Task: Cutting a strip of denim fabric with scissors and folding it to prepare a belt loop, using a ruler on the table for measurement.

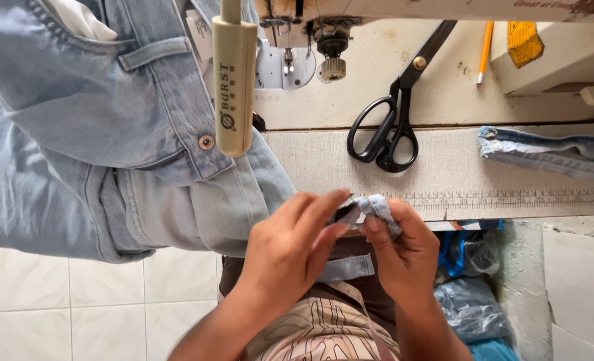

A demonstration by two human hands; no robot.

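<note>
I see the jeans (96,134) as the largest item: pale blue denim draped over the left part of the table (323,167) and hanging past its near edge toward the tiled floor (76,294). The sewing machine (323,27) stands at the far side of the table, its needle area above the cream bed. A cream handle (234,80) hangs in front of the jeans, beside the metal button (206,142). Black scissors (394,120) lie closed on the table, blades pointing away, handles near the printed ruler (511,198) along the near edge. A denim strip (551,152) lies at the right end of the table, well apart from the hands. A pencil (485,50) rests beyond the scissors.

Both forearms rise from the bottom of the view and meet just below the table edge. The left hand (290,247) is curled, fingers extended toward the right, tips pressed on a small denim piece (376,208). The right hand (407,251) faces it, thumb and fingers pinched narrow on the same piece. The piece sits between the two hands, at the table edge, folded or bunched; I cannot tell its full shape. A further denim strip (347,267) lies below the hands, over the lap.
</note>
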